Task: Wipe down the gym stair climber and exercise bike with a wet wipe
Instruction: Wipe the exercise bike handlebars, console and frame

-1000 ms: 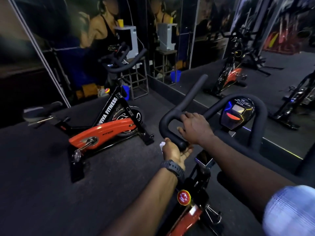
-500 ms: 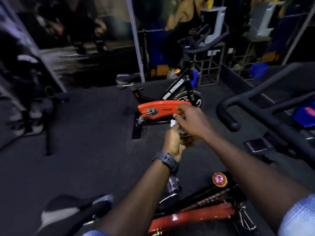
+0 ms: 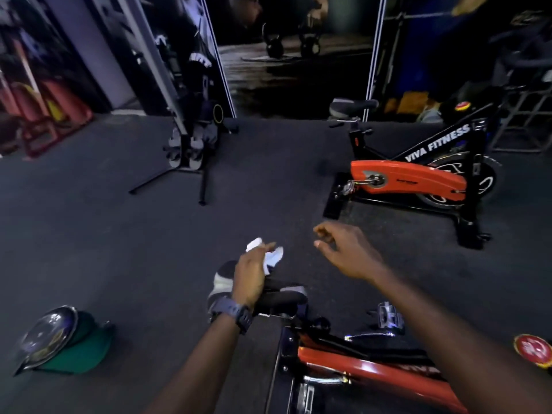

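wipe in hand over the bike seat, ready for the seat pass

the left hand [image 3: 249,274] grips the crumpled wipe [image 3: 270,253] just above the seat [image 3: 277,295] of the near bike [image 3: 358,366]; the right hand [image 3: 343,249] hangs apart beside it, fingers loose and holding nothing. next, likely, press the wipe down along the seat. the wrist hides part of the seat, and the bike's front is cut off.

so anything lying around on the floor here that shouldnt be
One thing: a green cap with a shiny dark object resting on it lies on the floor, left of the near bike's saddle. It looks dropped rather than stored. Nothing looks spilled or broken.
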